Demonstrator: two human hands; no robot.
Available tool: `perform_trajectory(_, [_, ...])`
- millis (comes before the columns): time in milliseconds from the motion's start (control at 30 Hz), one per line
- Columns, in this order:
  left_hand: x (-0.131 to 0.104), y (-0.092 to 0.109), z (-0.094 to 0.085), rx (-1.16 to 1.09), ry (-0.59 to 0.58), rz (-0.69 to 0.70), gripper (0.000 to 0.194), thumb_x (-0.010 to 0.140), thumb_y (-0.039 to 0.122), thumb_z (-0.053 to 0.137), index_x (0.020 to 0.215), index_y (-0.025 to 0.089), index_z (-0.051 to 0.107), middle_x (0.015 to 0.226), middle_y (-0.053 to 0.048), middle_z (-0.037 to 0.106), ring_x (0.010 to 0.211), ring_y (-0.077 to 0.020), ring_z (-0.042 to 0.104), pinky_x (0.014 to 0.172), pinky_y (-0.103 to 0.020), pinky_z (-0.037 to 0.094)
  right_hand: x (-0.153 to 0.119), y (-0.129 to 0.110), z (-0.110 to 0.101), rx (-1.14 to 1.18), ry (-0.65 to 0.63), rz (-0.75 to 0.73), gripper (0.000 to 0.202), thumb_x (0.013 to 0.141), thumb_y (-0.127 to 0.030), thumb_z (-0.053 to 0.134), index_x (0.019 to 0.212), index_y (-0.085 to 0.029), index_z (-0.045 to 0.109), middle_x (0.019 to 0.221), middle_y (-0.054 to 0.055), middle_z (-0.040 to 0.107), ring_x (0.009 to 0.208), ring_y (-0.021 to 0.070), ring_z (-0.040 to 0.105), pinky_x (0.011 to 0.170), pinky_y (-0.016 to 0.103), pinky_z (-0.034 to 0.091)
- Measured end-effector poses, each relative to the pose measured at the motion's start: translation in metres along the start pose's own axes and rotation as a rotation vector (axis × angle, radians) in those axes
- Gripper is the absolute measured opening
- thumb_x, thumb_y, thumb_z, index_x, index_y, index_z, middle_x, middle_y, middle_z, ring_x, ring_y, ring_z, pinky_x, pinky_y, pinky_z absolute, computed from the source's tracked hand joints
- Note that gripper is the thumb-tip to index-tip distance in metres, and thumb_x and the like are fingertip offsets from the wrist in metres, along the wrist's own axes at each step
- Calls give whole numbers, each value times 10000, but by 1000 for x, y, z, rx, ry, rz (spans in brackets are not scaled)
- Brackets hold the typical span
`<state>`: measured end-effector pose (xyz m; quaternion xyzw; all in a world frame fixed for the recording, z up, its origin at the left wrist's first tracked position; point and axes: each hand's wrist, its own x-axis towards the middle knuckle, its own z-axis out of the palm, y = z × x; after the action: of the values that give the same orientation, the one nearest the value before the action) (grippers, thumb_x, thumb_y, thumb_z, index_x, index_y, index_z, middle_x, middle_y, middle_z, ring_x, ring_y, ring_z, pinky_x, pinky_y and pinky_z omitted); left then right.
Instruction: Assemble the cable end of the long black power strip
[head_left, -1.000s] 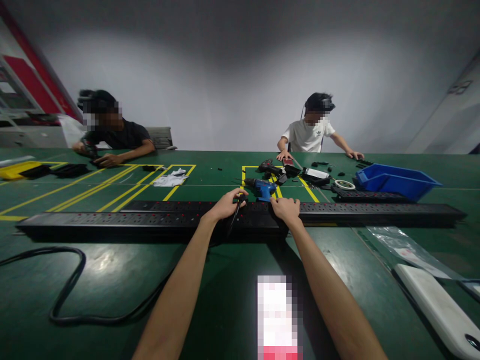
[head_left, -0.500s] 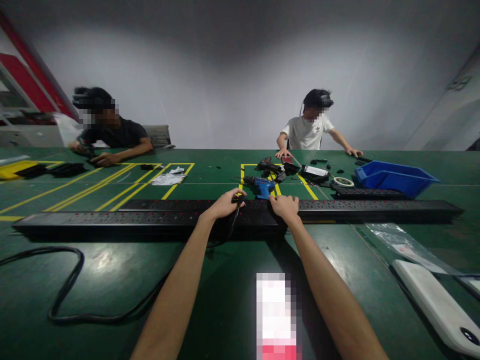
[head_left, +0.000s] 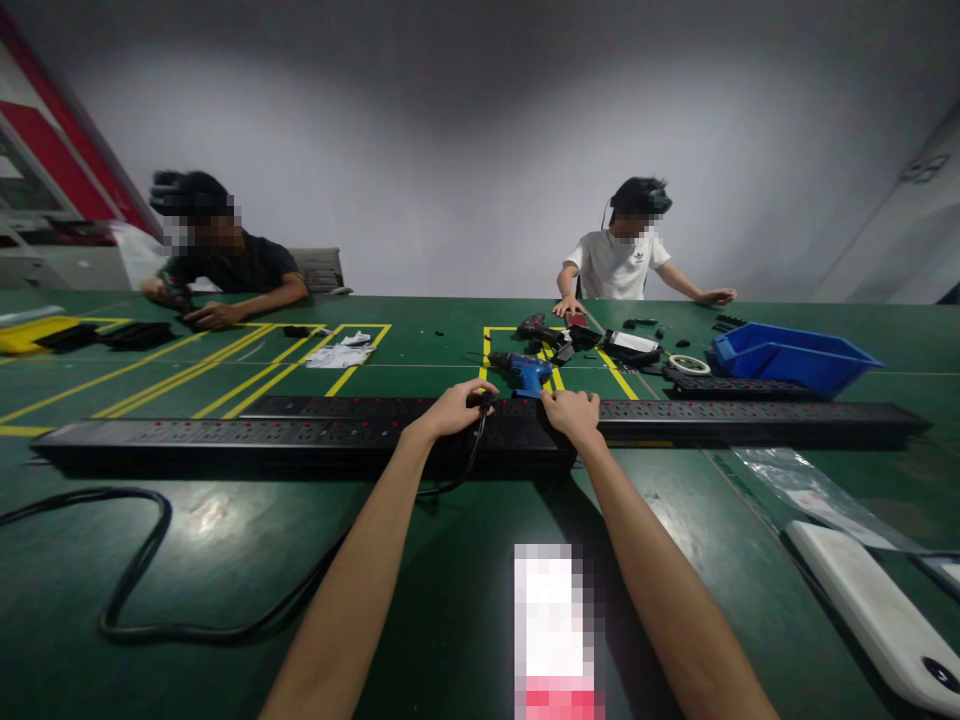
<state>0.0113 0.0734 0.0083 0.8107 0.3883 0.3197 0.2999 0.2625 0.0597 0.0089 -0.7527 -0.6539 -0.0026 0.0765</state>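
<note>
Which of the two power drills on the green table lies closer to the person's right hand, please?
The blue drill, lying just beyond the right hand; the other drill, dark with some red, lies farther back.

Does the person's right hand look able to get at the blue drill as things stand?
Probably yes. The right hand rests at the right end of the near black strip, with the blue drill lying just beyond it, and nothing visible stands between them. It would likely only need to lift off the strip.
</note>
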Motion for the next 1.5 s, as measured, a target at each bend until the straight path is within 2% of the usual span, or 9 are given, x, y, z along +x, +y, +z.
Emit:
perform_trajectory(367, [1, -1, 3, 37, 16, 14, 365, 782, 259, 679, 1147, 247, 664, 1162, -56, 701, 1092, -225, 648, 967, -360, 488, 0, -1, -1, 6, -5, -7, 618, 970, -504, 236, 1031, -142, 733, 1123, 202, 669, 1127, 362, 538, 989, 527, 241])
perform_trajectory(567, [3, -3, 4, 115, 12, -40, 368, 768, 243, 694, 1135, 265, 674, 1163, -47, 709, 1093, -241, 654, 986, -377, 477, 0, -2, 0, -5, -25, 11, 632, 969, -497, 213, 1071, -149, 730, 1145, 204, 661, 1146, 364, 528, 998, 528, 229])
perform_trajectory(800, [-5, -3, 5, 111, 33, 51, 375, 827, 251, 636, 1201, 283, 638, 1234, -21, 677, 1139, -212, 632, 1023, -353, 453, -1, -3, -3, -13, -35, 14, 629, 967, -487, 210, 1087, -146, 725, 1150, 201, 659, 1146, 361, 525, 1000, 516, 233])
perform_trajectory(1333, [-14, 10, 6, 114, 55, 37, 414, 816, 192, 628, 1222, 270, 641, 1187, -23, 699, 1114, -204, 638, 1045, -353, 438, 0, 0, -2, 15, -22, -7, 615, 980, -509, 231, 1066, -160, 730, 1127, 200, 670, 1151, 346, 540, 997, 516, 244])
perform_trajectory(1500, [-13, 7, 5, 99, 26, 40, 455, 804, 145, 587, 1237, 274, 638, 1199, -4, 691, 1133, -194, 625, 1063, -339, 423, 2, 2, -1, 62, -20, -27, 590, 990, -485, 222, 1045, -174, 720, 1115, 180, 677, 1111, 323, 572, 1007, 525, 236])
